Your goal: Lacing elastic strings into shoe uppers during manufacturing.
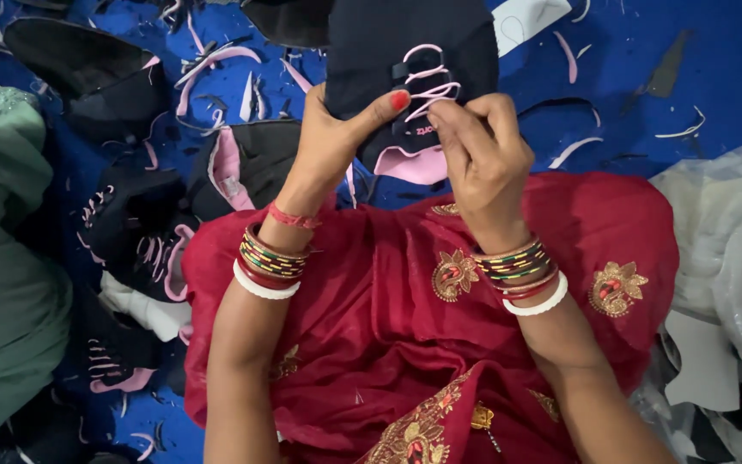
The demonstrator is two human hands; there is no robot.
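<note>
Black fabric shoe upper (388, 60) with pink lacing (429, 76) is sitting between both hands, held up over the lap, just beyond the knees. Left hand (332, 137) is gripping the upper from its left side, thumb with red-painted nail pressing across the front near the lace rows. Right hand (478, 150) is clenching at the upper's right side, fingertips (448, 116) pinching at the pink lace ends; whether a lace strand is actually caught in the pinch, cannot tell. Pink lining is showing at the lower edge of the upper, between the two hands.

Both wrists are wearing stacks of bangles (270, 258), red, green, gold and white; a red thread is circling the left wrist above them.

Red embroidered cloth (405, 309) with gold flower motifs is covering the lap below the hands.

Further out, blue floor covering (629, 43) is lying scattered with thin pink and white trimmings. More black uppers with pink lacing (135, 232) are piling at the left, beside the lap. Green cloth (2, 258) is filling the far left edge. Translucent white plastic sheeting (723, 249) is bunching at the right edge, well apart from the hands.
</note>
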